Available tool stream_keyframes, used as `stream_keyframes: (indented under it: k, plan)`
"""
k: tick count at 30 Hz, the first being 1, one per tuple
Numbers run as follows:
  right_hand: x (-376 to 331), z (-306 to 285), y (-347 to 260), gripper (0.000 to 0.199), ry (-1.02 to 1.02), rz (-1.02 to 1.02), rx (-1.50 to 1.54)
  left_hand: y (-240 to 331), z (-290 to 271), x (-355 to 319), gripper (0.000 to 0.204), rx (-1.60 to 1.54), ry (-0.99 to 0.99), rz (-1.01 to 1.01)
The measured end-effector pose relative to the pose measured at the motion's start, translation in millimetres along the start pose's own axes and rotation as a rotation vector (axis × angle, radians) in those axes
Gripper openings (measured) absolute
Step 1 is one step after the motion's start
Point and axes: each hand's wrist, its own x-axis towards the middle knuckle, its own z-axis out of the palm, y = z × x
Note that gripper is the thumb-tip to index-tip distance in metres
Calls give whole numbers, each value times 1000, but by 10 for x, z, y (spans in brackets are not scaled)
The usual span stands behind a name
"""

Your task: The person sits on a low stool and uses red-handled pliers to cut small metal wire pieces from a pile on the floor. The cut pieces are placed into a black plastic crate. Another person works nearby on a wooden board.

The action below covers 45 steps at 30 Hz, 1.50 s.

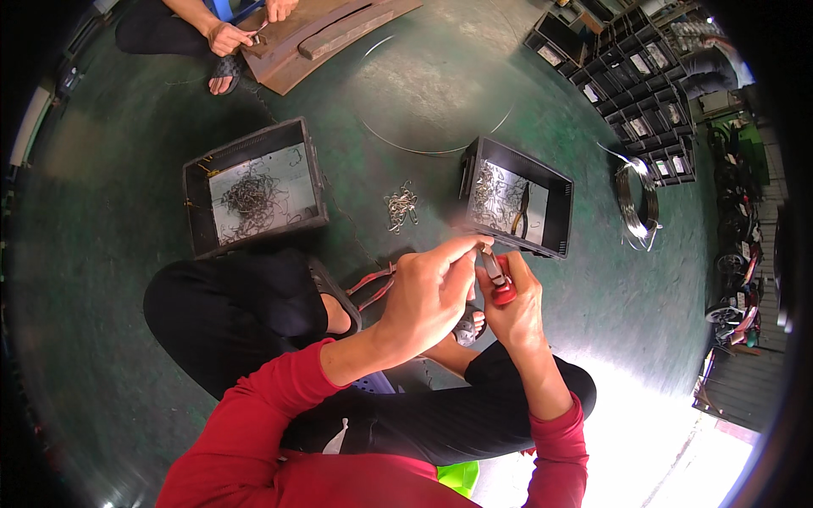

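My right hand (514, 306) grips red-handled pliers (497, 278), jaws pointing up toward my left fingertips. My left hand (432, 292) pinches a small metal wire piece at the plier jaws; the piece itself is too small to make out. Both hands meet above my crossed legs in black trousers. On the green floor just beyond lies a small pile of bent wire hooks (401, 206). A black bin (559, 182) to the right holds more wire pieces and another pair of pliers (520, 213).
A second black bin (196, 222) with tangled wire hooks sits front left. A coil of wire (637, 201) lies at right, with stacked black crates (644, 93) behind it. Another person's hands (230, 35) work on brown boards at the top. Red-handled cutters (371, 285) rest by my foot.
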Motion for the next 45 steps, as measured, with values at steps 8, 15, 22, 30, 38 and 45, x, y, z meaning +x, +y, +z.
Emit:
stream_keyframes:
  k: [8,15,22,30,38,45]
  plan:
    - [29,-72,12,23,-61,37,-13,-3,-158,180,30,-208,-212,-181]
    - [-32,-211,-12,22,-319,388,334,30,-331,238,28,0,-206,1]
    - [-62,-287,-96,22,-405,414,294,-2,-245,207,25,313,-106,214]
    - [-61,-289,-140,27,-471,459,347,-38,-206,222,50,611,-29,520]
    - [-65,-270,-74,41,-438,462,224,-202,-235,283,37,531,-25,472]
    - [-62,-227,352,34,-520,590,590,-2157,-536,364,55,929,-112,-111]
